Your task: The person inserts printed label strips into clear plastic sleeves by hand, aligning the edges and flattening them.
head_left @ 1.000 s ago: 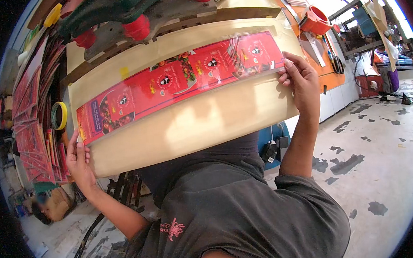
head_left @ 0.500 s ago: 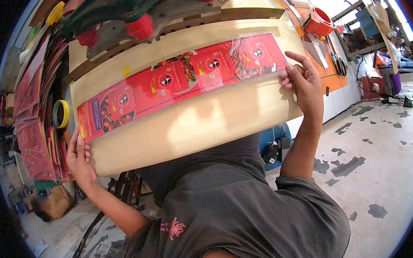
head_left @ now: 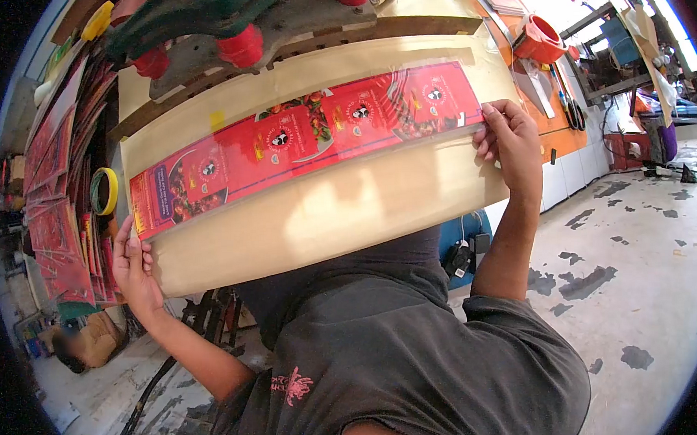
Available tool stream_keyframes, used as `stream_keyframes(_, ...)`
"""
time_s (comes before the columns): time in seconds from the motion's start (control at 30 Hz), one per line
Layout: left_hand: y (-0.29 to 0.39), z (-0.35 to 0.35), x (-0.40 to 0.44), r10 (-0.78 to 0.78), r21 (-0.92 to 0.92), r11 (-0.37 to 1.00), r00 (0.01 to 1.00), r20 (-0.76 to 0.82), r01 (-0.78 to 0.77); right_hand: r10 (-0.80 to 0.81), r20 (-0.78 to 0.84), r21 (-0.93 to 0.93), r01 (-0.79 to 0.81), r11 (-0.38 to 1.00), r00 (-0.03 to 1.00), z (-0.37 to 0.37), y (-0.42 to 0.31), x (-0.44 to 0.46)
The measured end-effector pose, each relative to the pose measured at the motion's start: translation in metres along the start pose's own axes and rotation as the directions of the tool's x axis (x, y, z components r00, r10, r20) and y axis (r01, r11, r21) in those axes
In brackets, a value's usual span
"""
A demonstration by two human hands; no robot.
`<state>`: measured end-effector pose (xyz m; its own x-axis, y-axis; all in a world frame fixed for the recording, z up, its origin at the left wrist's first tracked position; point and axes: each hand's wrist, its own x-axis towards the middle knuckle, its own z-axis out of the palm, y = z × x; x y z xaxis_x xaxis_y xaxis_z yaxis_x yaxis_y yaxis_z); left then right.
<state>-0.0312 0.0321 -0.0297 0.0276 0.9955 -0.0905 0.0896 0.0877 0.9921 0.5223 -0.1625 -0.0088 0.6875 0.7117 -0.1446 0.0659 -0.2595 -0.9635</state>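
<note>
A long red printed plastic sheet (head_left: 245, 161), with panda logos and food pictures, stretches at a slant over the cream work surface (head_left: 333, 209). My left hand (head_left: 135, 265) is closed on its lower left corner, thumb on top. At the opposite end, my right hand (head_left: 511, 143) pinches the right edge between thumb and curled fingers. Light glints off the glossy film, and a clear margin shows along its near edge. Just beyond the sheet is a machine (head_left: 295, 26) with a green frame, red knobs and a long metal bar.
Red printed sheets (head_left: 51, 170) are stacked at the left, beside a yellow tape roll (head_left: 104, 191). An orange-red roll (head_left: 539, 40) and scissors (head_left: 573, 111) lie on the orange surface at the right. At the lower left, another person (head_left: 94, 342) is partly visible.
My right index finger, stretched out before, has curled in against the sheet's right end. The sheet's right end has shifted slightly; my left hand stays at its corner.
</note>
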Motion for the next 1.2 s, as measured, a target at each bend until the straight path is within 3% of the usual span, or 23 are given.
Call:
stream_keyframes(0.23, -0.002, 0.003, -0.002, 0.032, -0.077, 0.996, 0.997, -0.072, -0.038, 0.047, -0.011, -0.131, -0.048, 0.99, 0.999, -0.001, -0.005, 0.004)
stream_keyframes(0.47, -0.002, 0.011, -0.004, 0.112, -0.058, 0.991, 0.986, -0.126, -0.12, 0.069, 0.0, -0.114, -0.069, 0.991, 0.998, 0.002, -0.008, 0.003)
stream_keyframes(0.67, 0.006, 0.017, -0.009, 0.087, -0.019, 0.996, 0.984, -0.153, -0.091, 0.034, 0.003, -0.161, -0.033, 0.986, 0.999, -0.002, 0.0, 0.006)
stream_keyframes(0.87, 0.017, 0.015, -0.01, 0.016, -0.005, 1.0, 1.0, -0.01, -0.016, 0.052, 0.055, -0.105, -0.046, 0.993, 0.997, -0.005, 0.001, 0.006)
stream_keyframes(1.03, 0.023, 0.023, -0.007, -0.014, 0.07, 0.997, 1.0, -0.024, 0.016, 0.024, 0.031, -0.108, -0.02, 0.994, 0.999, -0.007, 0.001, 0.008)
stream_keyframes(1.1, 0.024, 0.027, -0.004, -0.07, 0.09, 0.993, 0.993, -0.094, 0.078, 0.017, 0.025, -0.111, -0.014, 0.994, 1.0, -0.005, 0.001, 0.008)
stream_keyframes(1.2, 0.025, 0.022, -0.003, -0.13, 0.175, 0.974, 0.988, -0.079, 0.142, 0.023, -0.004, -0.085, -0.023, 0.996, 1.0, -0.008, 0.004, 0.009)
